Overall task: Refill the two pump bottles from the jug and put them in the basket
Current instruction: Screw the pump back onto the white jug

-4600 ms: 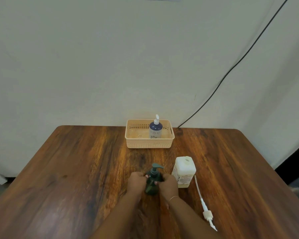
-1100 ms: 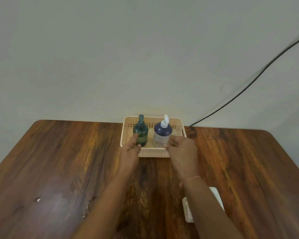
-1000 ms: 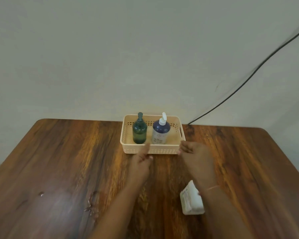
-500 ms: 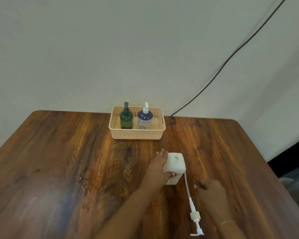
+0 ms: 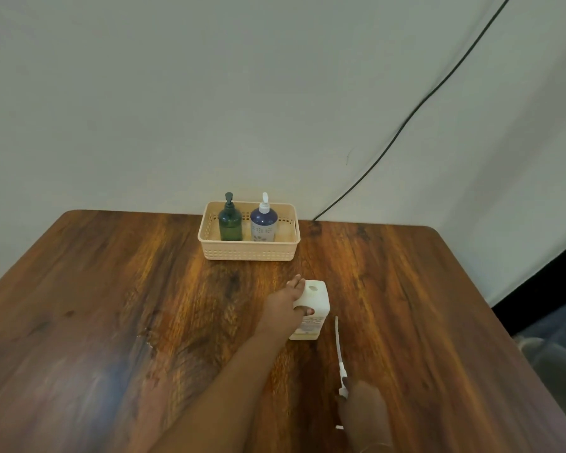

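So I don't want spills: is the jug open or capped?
Open. The jug shows a bare hole on top, and its pump lies on the table beside it.

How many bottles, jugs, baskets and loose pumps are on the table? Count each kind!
Pump bottles: 2, green bottle and blue bottle
Jug: 1, white jug
Basket: 1, basket
Loose pump: 1, loose pump
Total: 5

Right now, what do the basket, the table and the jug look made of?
Basket: matte beige plastic, judging by its moulded perforated walls. Table: glossy brown wood or wood-look laminate; grain and sheen show. Jug: opaque white plastic, likely, with a printed label; the left hand grips it.
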